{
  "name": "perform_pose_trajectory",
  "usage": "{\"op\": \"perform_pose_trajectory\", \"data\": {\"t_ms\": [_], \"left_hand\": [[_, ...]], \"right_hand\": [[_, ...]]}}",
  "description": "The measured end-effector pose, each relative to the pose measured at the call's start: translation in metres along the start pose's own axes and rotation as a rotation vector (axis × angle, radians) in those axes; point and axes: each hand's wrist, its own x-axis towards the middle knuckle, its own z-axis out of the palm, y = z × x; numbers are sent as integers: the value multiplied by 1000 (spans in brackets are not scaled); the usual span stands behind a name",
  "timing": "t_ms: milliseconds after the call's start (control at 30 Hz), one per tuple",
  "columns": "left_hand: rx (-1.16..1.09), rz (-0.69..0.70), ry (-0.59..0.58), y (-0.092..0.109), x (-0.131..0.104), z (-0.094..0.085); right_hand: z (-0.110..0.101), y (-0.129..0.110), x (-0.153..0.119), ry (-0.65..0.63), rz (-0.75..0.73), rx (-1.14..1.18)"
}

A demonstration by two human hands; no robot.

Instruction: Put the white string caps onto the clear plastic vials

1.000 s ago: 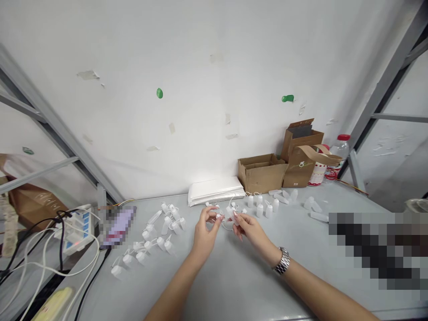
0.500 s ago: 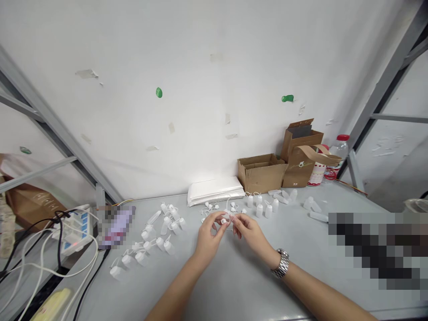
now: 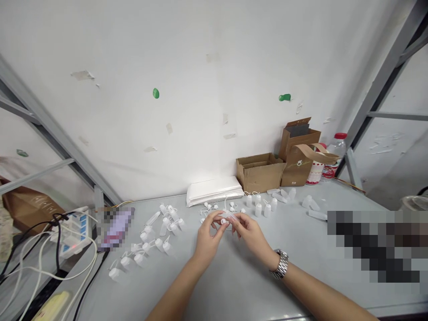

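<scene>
My left hand [image 3: 207, 238] pinches a small white cap [image 3: 224, 221] with a thin white cord looping off it. Close against it, my right hand [image 3: 251, 235], below a silver wristwatch, grips a small translucent bottle [image 3: 233, 217] between thumb and fingers. Where cap and bottle meet is partly hidden by fingertips. Just behind the hands lie several loose white caps [image 3: 206, 206] with cords. Capped translucent bottles [image 3: 138, 258] lie in groups to the left, and several white bottles [image 3: 258, 209] stand upright to the right of the fingers.
Uncapped translucent bottles [image 3: 282, 195] lie farther right. A white stack [image 3: 214, 191], a cardboard box [image 3: 261, 173], a brown paper bag [image 3: 294, 165] and a red-capped bottle [image 3: 337, 151] line the wall. At left are a power strip [image 3: 75, 232], tangled cables and a purple packet [image 3: 117, 227].
My hands stay over the same spot. My right hand has shifted slightly, and the translucent bottle in its fingers now shows against the cap. The camera view has moved a little.
</scene>
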Motion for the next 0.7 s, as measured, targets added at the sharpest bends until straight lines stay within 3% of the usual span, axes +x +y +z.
{"op": "perform_pose_trajectory", "data": {"t_ms": [300, 700], "left_hand": [[-79, -67, 42, 2, -5, 7], [-3, -40, 102, 1, -8, 8]], "right_hand": [[5, -1, -2, 41, 12, 45], [7, 0, -2, 54, 65, 122]]}}
